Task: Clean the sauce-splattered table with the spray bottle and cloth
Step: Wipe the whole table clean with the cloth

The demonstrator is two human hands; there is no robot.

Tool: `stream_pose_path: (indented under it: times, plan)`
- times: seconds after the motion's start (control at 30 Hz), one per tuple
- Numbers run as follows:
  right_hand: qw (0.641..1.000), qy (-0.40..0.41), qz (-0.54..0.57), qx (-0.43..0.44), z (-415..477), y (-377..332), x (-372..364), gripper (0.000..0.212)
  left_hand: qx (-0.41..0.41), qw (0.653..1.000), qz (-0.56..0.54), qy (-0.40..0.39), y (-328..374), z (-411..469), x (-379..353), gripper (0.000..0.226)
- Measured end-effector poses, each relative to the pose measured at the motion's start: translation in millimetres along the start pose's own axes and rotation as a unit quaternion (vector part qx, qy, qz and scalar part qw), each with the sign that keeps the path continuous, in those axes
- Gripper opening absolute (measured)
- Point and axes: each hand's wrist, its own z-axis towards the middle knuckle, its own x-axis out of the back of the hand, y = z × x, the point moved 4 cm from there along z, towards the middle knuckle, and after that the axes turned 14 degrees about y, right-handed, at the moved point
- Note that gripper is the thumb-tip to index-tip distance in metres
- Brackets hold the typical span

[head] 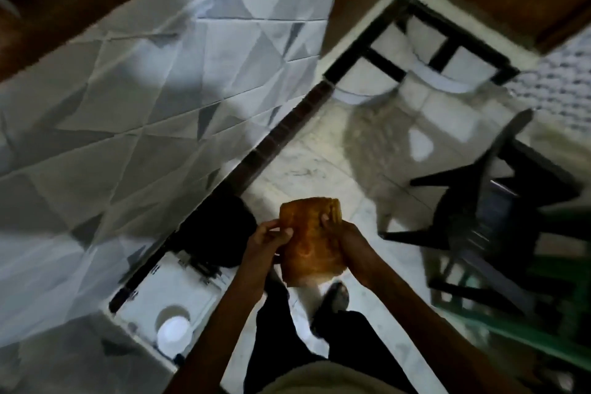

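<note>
Both hands hold the orange-brown cloth, folded into a wad, in the air to the left of the dark chair and above the pale floor. The left hand pinches its left edge between thumb and fingers, and the right hand curls over its upper right corner. No spray bottle shows, and no splattered surface can be made out for sure, as the picture is smeared and dim. The likely trouble starts there: wiping without spray would probably spread the sauce rather than lift it, so the bottle has to be found first. The grip sits only at the edges, so a loose fold could slip free and drop to the floor left of the chair, picking up dirt. The chair's splayed legs stand near the shoe, and a careless step toward them could mean a trip
</note>
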Motion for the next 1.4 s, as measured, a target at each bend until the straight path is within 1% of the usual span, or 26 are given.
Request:
stream_pose_path:
  times: [0.13, 0.23, 0.27, 0.37, 0.47, 0.57, 0.63, 0.67, 0.73, 0.8, 0.9, 1.0, 1.1, 1.23, 1.4]
  plan:
    - [0.994, 0.071, 0.087, 0.0, -52.5, 36.2, 78.2, 0.059, -0.049, 0.993, 0.081, -0.074, -16.1, -45.8, -61.2, 0.028]
    - [0.979, 0.131, 0.155, 0.001, -92.6, 80.8, 144.7, 0.066, -0.094, 0.975, 0.136, -0.148, -41.3, -90.3, -116.0, 0.038]
    - [0.976, 0.145, 0.166, 0.003, -105.2, 95.2, 162.6, 0.065, -0.103, 0.968, 0.15, -0.172, -51.4, -104.3, -131.2, 0.041]
    - [0.957, 0.191, 0.217, 0.029, -150.2, 145.4, 220.4, 0.051, -0.123, 0.943, 0.197, -0.237, -91.0, -154.0, -179.4, 0.04]
    - [0.939, 0.229, 0.253, 0.054, -196.4, 200.5, 273.6, 0.048, -0.144, 0.918, 0.238, -0.284, -140.5, -201.6, -225.0, 0.034]
    - [0.912, 0.277, 0.298, 0.055, -240.0, 263.4, 328.1, 0.055, -0.161, 0.888, 0.28, -0.326, -195.2, -257.4, -271.9, 0.032]
    - [0.895, 0.312, 0.315, 0.048, -261.3, 292.4, 357.0, 0.059, -0.167, 0.876, 0.296, -0.342, -224.2, -284.4, -297.4, 0.03]
    - [0.882, 0.334, 0.328, 0.05, -276.0, 309.9, 376.5, 0.058, -0.174, 0.867, 0.306, -0.353, -241.3, -303.8, -315.3, 0.028]
    - [0.858, 0.371, 0.353, 0.049, -301.5, 339.2, 408.9, 0.049, -0.191, 0.844, 0.327, -0.379, -270.5, -340.3, -346.2, 0.026]
    - [0.836, 0.399, 0.374, 0.055, -320.6, 355.6, 434.6, 0.042, -0.205, 0.825, 0.341, -0.402, -291.0, -367.5, -371.9, 0.026]
    - [0.797, 0.442, 0.408, 0.06, -350.6, 390.2, 485.5, 0.044, -0.22, 0.792, 0.365, -0.437, -331.9, -412.6, -424.1, 0.028]
    - [0.776, 0.466, 0.42, 0.068, -371.8, 415.7, 538.3, 0.046, -0.231, 0.769, 0.374, -0.463, -364.8, -453.4, -476.0, 0.03]
    - [0.753, 0.493, 0.43, 0.067, -384.2, 440.2, 601.5, 0.046, -0.231, 0.761, 0.368, -0.482, -399.7, -491.5, -533.0, 0.028]
    - [0.737, 0.521, 0.425, 0.071, -394.5, 469.1, 696.1, 0.044, -0.222, 0.758, 0.355, -0.5, -447.9, -532.6, -614.5, 0.03]
    - [0.721, 0.535, 0.437, 0.06, -406.0, 503.2, 806.6, 0.044, -0.197, 0.766, 0.351, -0.501, -506.2, -577.8, -710.0, 0.032]
